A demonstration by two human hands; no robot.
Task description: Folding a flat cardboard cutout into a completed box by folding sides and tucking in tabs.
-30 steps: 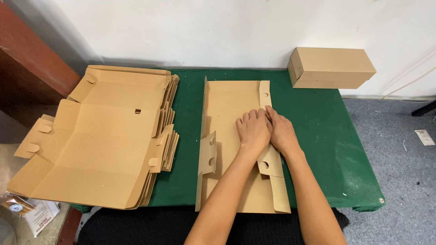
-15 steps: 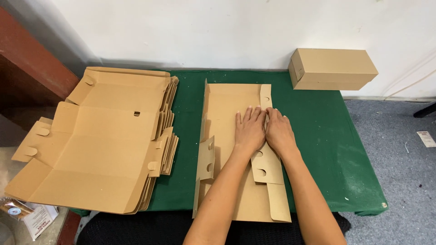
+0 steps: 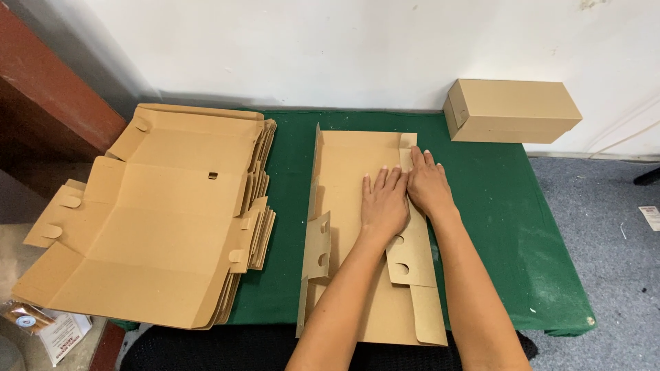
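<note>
A flat die-cut cardboard box blank (image 3: 347,165) lies lengthwise on the green table (image 3: 509,227), its left side flap standing up and its right side flap folded inward. My left hand (image 3: 383,203) lies flat, fingers together, pressing down on the blank's middle panel. My right hand (image 3: 427,184) rests right beside it, palm down on the folded-in right flap. Neither hand grips anything; both press on the cardboard.
A thick stack of unfolded cardboard blanks (image 3: 165,213) covers the table's left end and hangs over its edge. A finished closed cardboard box (image 3: 512,110) sits at the back right corner by the white wall. A small packet (image 3: 48,326) lies low at the left.
Both hands have slid a little farther away along the blank, pressing the right flap flat. The view has shifted slightly.
</note>
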